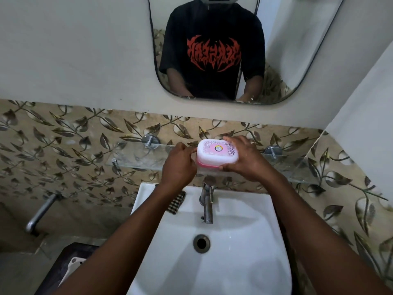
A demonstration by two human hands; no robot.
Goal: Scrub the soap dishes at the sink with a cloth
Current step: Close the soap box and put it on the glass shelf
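Note:
A white soap dish [216, 153] with a patterned lid and a pink base is held over the glass shelf [136, 155], above the sink. My left hand [179, 163] grips its left side with the fingertips. My right hand [242, 159] wraps around its right side and back edge. A dark checked cloth [176, 202] lies on the sink's back left rim, partly hidden under my left forearm. I cannot tell whether the dish rests on the shelf or hovers just above it.
The white sink [229, 243] has a chrome tap [207, 204] at the back and a drain [201, 243] in the middle. A mirror [276, 50] hangs above the leaf-patterned tiles. A metal pipe [40, 212] juts from the wall at left.

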